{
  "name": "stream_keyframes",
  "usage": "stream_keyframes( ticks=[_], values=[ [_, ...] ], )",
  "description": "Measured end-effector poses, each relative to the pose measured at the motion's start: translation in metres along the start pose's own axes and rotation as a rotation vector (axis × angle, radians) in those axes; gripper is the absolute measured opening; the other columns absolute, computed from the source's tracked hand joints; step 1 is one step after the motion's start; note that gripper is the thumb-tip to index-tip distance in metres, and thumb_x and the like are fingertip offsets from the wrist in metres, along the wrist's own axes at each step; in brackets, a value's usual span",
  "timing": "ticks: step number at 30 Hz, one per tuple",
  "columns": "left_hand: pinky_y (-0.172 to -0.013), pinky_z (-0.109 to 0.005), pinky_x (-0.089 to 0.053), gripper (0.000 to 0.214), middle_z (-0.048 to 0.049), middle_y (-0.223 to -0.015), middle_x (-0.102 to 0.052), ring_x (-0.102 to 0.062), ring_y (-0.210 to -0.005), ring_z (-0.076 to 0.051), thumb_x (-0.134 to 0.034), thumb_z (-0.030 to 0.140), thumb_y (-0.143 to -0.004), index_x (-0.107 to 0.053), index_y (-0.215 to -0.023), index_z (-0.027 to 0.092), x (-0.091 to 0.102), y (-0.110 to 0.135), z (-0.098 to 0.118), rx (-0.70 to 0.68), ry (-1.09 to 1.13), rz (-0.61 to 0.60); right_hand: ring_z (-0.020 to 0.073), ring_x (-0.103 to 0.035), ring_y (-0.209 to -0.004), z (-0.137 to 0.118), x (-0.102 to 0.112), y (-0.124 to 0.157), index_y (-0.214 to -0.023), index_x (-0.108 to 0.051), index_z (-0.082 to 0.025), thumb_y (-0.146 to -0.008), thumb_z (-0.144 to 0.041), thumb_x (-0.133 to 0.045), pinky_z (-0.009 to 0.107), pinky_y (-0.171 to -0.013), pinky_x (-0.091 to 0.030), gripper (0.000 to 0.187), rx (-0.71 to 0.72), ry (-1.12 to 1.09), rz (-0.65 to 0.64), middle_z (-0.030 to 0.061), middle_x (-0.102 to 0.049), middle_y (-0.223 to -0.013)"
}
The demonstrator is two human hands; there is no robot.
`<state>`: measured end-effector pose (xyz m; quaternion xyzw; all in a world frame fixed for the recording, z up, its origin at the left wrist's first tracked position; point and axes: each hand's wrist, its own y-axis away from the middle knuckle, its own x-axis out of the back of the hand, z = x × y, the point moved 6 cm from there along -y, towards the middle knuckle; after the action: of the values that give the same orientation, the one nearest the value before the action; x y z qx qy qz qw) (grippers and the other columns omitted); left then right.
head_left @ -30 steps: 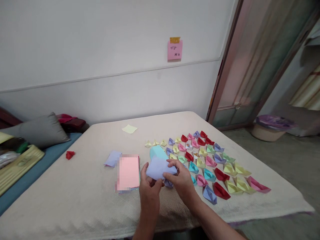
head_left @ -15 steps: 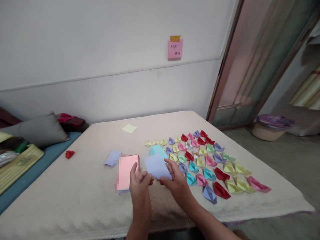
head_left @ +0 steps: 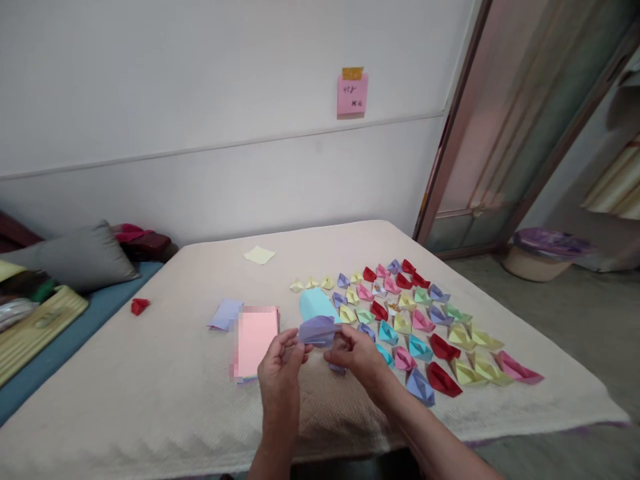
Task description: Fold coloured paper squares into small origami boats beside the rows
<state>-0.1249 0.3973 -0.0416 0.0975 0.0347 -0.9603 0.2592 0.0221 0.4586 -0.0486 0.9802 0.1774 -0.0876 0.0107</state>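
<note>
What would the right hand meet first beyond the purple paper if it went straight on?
Probably the turquoise paper, which shows just behind the purple paper in that line; depth is unclear, so the right hand might pass above it.

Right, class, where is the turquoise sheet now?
In the head view, the turquoise sheet lies on the cloth near the centre, just beyond the held purple paper, right of the pink stack and left of most paper boats.
</note>
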Motion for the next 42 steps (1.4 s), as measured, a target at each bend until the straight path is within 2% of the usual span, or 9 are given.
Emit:
stream_keyframes(
  ticks=[3, 5, 7, 9, 12, 21, 26, 33, 42],
  values=[
    [-0.069, -0.026, -0.048, 0.021, -0.0038, -0.076, -0.069, -0.064, -0.074, -0.017, -0.065, 0.031, -0.076, -0.067, -0.089, 0.015, 0.000, 0.001, 0.000, -0.005, -0.102, -0.030, 0.0091, -0.041, -0.040, -0.001, 0.005, 0.002, -0.091, -0.066, -0.018, -0.060, -0.016, -0.071, 0.021, -0.043, -0.031, 0.032, -0.036, 0.081, 0.044, -0.0091, -0.049, -0.044],
    [-0.069, -0.026, -0.047, 0.017, -0.0033, -0.074, -0.069, -0.062, -0.073, -0.016, -0.065, 0.031, -0.076, -0.068, -0.084, 0.016, -0.002, 0.002, 0.006, -0.065, -0.167, -0.051, 0.0103, -0.044, -0.041, -0.004, 0.003, 0.005, -0.100, -0.064, -0.019, -0.063, -0.017, -0.070, 0.022, -0.044, -0.033, 0.038, -0.049, 0.037, 0.012, -0.0080, -0.053, -0.045],
    [-0.068, -0.025, -0.047, 0.012, -0.0030, -0.078, -0.068, -0.061, -0.075, -0.016, -0.065, 0.028, -0.077, -0.069, -0.081, 0.017, -0.005, 0.003, 0.016, -0.179, -0.227, -0.092, 0.0124, -0.051, -0.049, -0.008, -0.001, 0.008, -0.106, -0.061, -0.021, -0.064, -0.017, -0.069, 0.023, -0.049, -0.039, 0.043, -0.046, -0.061, -0.022, -0.0042, -0.062, -0.057],
    [-0.069, -0.024, -0.048, 0.007, -0.0034, -0.083, -0.067, -0.061, -0.079, -0.017, -0.065, 0.023, -0.077, -0.069, -0.081, 0.019, -0.010, 0.005, 0.025, -0.311, -0.266, -0.144, 0.0151, -0.059, -0.063, -0.014, -0.001, 0.010, -0.103, -0.062, -0.023, -0.062, -0.016, -0.070, 0.025, -0.055, -0.043, 0.042, -0.011, -0.152, -0.021, 0.0023, -0.069, -0.087],
    [-0.070, -0.025, -0.049, 0.006, -0.0048, -0.090, -0.065, -0.062, -0.085, -0.018, -0.065, 0.020, -0.076, -0.068, -0.081, 0.020, -0.013, 0.007, 0.031, -0.428, -0.287, -0.199, 0.0207, -0.062, -0.088, -0.022, 0.005, 0.011, -0.091, -0.065, -0.023, -0.056, -0.009, -0.071, 0.025, -0.061, -0.046, 0.038, 0.047, -0.181, 0.008, 0.0055, -0.054, -0.129],
    [-0.087, -0.033, -0.047, 0.023, -0.0073, -0.111, -0.059, -0.057, -0.104, -0.020, -0.055, 0.008, -0.082, -0.063, -0.097, 0.023, -0.014, 0.021, 0.036, -0.740, -0.526, -0.229, 0.0267, -0.050, -0.117, -0.043, 0.010, 0.019, -0.080, -0.073, -0.023, -0.067, -0.003, -0.059, 0.031, -0.080, -0.046, 0.028, 0.370, 0.224, -0.072, 0.0088, -0.051, -0.131],
    [-0.087, -0.035, -0.048, 0.024, -0.0081, -0.114, -0.058, -0.056, -0.107, -0.021, -0.055, 0.008, -0.082, -0.062, -0.099, 0.023, -0.014, 0.020, 0.034, -0.715, -0.549, -0.235, 0.0271, -0.051, -0.117, -0.043, 0.010, 0.020, -0.077, -0.074, -0.024, -0.068, -0.004, -0.060, 0.038, -0.090, -0.044, 0.026, 0.443, 0.298, -0.028, 0.0095, -0.054, -0.129],
    [-0.083, -0.031, -0.050, 0.014, -0.0074, -0.109, -0.062, -0.060, -0.101, -0.020, -0.060, 0.017, -0.082, -0.068, -0.091, 0.023, -0.016, 0.016, 0.034, -0.602, -0.447, -0.223, 0.0299, -0.048, -0.121, -0.049, 0.013, 0.020, -0.068, -0.073, -0.020, -0.069, -0.021, -0.073, 0.038, -0.093, -0.041, 0.002, 0.353, 0.230, 0.017, 0.0108, -0.060, -0.122],
    [-0.073, -0.028, -0.050, 0.006, -0.0076, -0.100, -0.065, -0.062, -0.095, -0.021, -0.065, 0.023, -0.076, -0.070, -0.074, 0.021, -0.013, 0.012, 0.027, -0.437, -0.417, -0.095, 0.0309, -0.056, -0.108, -0.031, 0.011, 0.016, -0.065, -0.071, -0.021, -0.063, -0.026, -0.075, 0.036, -0.078, -0.046, 0.006, 0.188, 0.059, 0.146, 0.0088, -0.059, -0.122]
  ],
)
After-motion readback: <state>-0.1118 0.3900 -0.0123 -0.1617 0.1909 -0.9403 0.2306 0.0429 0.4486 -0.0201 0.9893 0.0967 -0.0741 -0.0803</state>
